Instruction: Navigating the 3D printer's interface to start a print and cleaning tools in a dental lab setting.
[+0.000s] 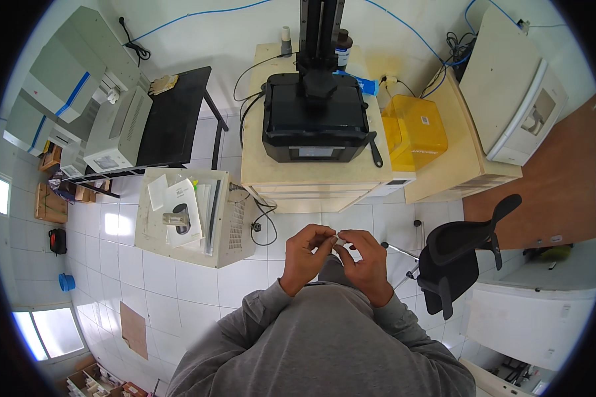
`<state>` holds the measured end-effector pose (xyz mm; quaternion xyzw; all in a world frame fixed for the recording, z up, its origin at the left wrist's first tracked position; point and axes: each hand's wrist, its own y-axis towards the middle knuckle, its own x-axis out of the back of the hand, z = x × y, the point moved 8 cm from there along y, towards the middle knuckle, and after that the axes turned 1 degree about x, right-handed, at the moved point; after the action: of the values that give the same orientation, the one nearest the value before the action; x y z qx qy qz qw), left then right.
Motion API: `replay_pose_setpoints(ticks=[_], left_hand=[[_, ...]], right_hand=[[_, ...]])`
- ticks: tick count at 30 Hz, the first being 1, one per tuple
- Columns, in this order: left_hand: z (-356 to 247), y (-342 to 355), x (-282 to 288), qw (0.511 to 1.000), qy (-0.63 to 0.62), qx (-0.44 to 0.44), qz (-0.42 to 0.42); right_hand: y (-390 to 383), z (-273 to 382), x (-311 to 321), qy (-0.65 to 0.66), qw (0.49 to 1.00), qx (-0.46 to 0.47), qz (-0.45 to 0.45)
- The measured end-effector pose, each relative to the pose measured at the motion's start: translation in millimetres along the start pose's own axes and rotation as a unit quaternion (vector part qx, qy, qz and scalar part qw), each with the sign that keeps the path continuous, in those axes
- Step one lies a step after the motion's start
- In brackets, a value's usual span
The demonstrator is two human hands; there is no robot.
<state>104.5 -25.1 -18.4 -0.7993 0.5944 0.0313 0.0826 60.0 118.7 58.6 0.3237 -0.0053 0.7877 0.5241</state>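
Note:
My left hand and my right hand meet in front of my grey sweatshirt, fingertips pinched close together. Between them is a small pale object, too small and covered to name. Beyond my hands stands a beige cabinet with a black machine on it. A black-handled tool lies beside the machine's right front corner.
A low cream unit with papers stands front-left. A black table bears grey machines. A black office chair is close on my right. A yellow box sits beside the cabinet. Loose cables lie on the floor.

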Motion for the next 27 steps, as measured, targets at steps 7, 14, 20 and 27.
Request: replay_pose_setpoints(ticks=[7, 14, 20, 27], left_hand=[[6.3, 53.8, 2.8, 0.999, 0.023, 0.010, -0.037], [-0.9, 91.8, 4.3, 0.996, -0.069, 0.026, -0.054], [21.2, 94.0, 44.0, 0.989, -0.031, 0.085, -0.119], [76.8, 89.4, 85.6, 0.979, 0.041, 0.178, -0.096]], right_hand=[[61.6, -40.0, -3.1, 0.046, 0.997, -0.016, 0.054], [121.0, -51.4, 0.2, 0.067, 0.990, 0.048, 0.113], [161.0, -70.8, 14.5, 0.048, 0.994, 0.049, 0.080], [195.4, -85.0, 36.9, -0.018, 0.999, 0.015, -0.024]])
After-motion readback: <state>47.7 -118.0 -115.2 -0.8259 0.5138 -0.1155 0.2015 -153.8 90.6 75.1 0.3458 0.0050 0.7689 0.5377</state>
